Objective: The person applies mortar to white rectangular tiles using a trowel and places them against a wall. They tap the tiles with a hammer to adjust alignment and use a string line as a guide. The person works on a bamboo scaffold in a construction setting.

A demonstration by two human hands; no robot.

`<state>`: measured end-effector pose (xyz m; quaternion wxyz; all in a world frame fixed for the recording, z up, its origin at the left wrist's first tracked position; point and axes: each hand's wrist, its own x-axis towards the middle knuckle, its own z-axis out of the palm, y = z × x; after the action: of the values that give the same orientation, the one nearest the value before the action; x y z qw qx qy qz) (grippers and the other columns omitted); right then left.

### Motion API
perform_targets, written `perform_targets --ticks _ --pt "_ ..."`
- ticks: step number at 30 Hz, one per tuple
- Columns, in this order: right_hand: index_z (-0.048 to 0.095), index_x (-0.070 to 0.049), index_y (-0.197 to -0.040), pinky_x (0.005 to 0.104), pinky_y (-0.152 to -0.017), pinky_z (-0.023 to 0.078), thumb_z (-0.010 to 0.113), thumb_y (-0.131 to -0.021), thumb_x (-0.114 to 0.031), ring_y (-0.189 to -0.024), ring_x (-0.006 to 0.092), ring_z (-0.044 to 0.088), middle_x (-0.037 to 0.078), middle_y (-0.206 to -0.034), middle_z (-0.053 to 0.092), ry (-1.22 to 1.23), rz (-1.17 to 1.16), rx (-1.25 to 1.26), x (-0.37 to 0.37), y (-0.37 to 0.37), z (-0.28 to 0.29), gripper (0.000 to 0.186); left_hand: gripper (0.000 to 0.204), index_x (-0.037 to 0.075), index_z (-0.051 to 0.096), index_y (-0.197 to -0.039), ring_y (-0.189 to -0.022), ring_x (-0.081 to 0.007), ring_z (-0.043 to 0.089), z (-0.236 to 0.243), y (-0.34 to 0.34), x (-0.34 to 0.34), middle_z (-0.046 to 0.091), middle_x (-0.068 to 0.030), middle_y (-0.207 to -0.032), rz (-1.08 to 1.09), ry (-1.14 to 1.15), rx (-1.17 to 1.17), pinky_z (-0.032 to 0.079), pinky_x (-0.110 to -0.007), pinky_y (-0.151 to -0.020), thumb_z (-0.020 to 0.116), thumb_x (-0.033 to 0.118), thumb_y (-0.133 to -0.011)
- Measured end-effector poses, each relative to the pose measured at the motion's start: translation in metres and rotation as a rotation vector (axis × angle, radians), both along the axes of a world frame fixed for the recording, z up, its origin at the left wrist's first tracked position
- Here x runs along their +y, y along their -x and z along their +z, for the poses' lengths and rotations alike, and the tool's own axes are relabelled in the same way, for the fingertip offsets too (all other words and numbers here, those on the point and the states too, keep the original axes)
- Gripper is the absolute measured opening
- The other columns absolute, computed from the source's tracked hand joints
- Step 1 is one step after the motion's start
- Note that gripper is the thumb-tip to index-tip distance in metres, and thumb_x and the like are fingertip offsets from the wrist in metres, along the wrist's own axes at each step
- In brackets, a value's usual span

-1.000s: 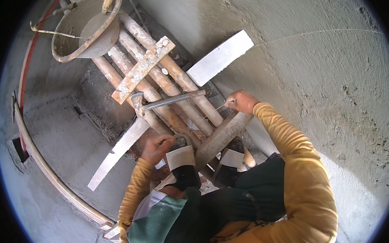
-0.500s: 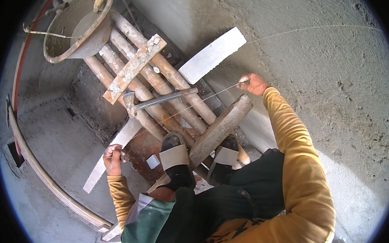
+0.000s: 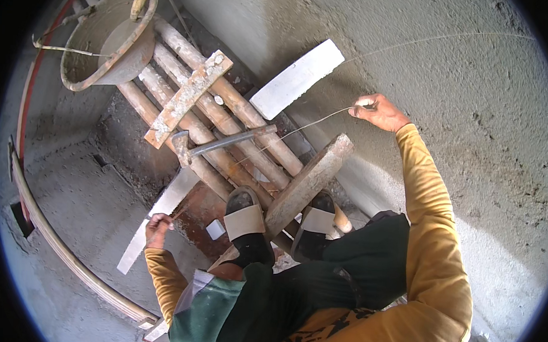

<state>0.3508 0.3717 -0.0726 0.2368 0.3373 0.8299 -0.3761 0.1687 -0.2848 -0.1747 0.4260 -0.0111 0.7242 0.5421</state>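
A thin string (image 3: 316,121) stretches from my right hand (image 3: 382,113) down to the left across the poles, with a slight sag in it. My right hand pinches one part of it beside the plastered wall. Low on the left, my left hand (image 3: 158,231) is closed, and the string's line leads toward it; the stretch close to those fingers is blurred. Behind that hand lies a long pale strip (image 3: 176,189). A hammer (image 3: 232,140) with a metal handle rests across the bamboo poles (image 3: 167,92), between my two hands.
My sandalled feet stand on the poles beside a rough beam (image 3: 310,182). A mortar-stained basin (image 3: 111,57) sits at the upper left, near a short plank (image 3: 188,100). A white slab (image 3: 298,79) is by the wall (image 3: 471,137). A curved strip (image 3: 68,254) runs along the left.
My right hand has moved right and slightly up, with its part of the string. The string now sags more. My left hand has shifted slightly down.
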Motion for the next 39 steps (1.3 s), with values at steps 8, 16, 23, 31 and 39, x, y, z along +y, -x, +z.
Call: perform_targets --ticks 8,16,23,31,39 --pt "0.070 -0.004 -0.093 0.0330 -0.075 0.048 0.065 -0.090 -0.032 -0.076 0.0158 0.060 0.006 -0.079 0.067 0.264 0.315 0.119 -0.051 0.039 0.060 0.029 0.045 -0.001 0.061 -0.119 -0.110 -0.0257 0.060 0.007 -0.031 0.104 0.065 -0.0155 -0.116 -0.372 0.345 0.133 0.046 -0.035 -0.095 0.070 0.031 -0.088" --pt "0.070 -0.004 -0.095 0.0407 -0.073 0.049 0.064 -0.086 -0.031 -0.080 0.0334 0.064 0.015 -0.087 0.069 0.379 0.602 0.330 -0.105 0.062 0.040 0.029 0.045 0.001 0.053 -0.128 -0.111 -0.0176 0.055 0.082 -0.045 0.310 0.061 -0.0098 -0.121 -0.570 -0.301 0.250 0.044 -0.030 -0.095 0.066 0.024 -0.092" --pt "0.071 -0.006 -0.098 0.0389 -0.081 0.049 0.067 -0.084 -0.031 -0.089 0.0317 0.065 0.015 -0.096 0.071 0.346 0.512 0.176 -0.090 0.058 0.005 0.029 0.017 0.003 0.069 -0.096 -0.079 -0.0123 0.060 0.091 -0.028 0.277 0.066 -0.0033 -0.086 -0.512 -0.127 0.160 0.049 -0.027 -0.072 0.064 0.018 -0.093" --pt "0.072 -0.005 -0.098 0.0370 -0.085 0.049 0.068 -0.086 -0.033 -0.091 0.0277 0.065 0.012 -0.097 0.071 0.284 0.314 0.002 -0.064 0.055 -0.022 0.031 0.009 0.001 0.067 -0.089 -0.067 -0.0053 0.053 0.078 0.009 0.169 0.064 0.0000 -0.079 -0.049 0.002 0.237 0.045 -0.022 -0.063 0.066 0.009 -0.090" --pt "0.072 -0.007 -0.099 0.0356 -0.086 0.048 0.069 -0.085 -0.034 -0.088 0.0242 0.064 0.010 -0.094 0.071 0.234 0.250 0.007 -0.033 0.050 -0.026 0.030 0.010 0.003 0.068 -0.085 -0.070 -0.0030 0.047 0.060 0.038 0.100 0.058 0.0066 -0.077 0.076 0.115 0.341 0.039 -0.020 -0.065 0.072 0.011 -0.087"
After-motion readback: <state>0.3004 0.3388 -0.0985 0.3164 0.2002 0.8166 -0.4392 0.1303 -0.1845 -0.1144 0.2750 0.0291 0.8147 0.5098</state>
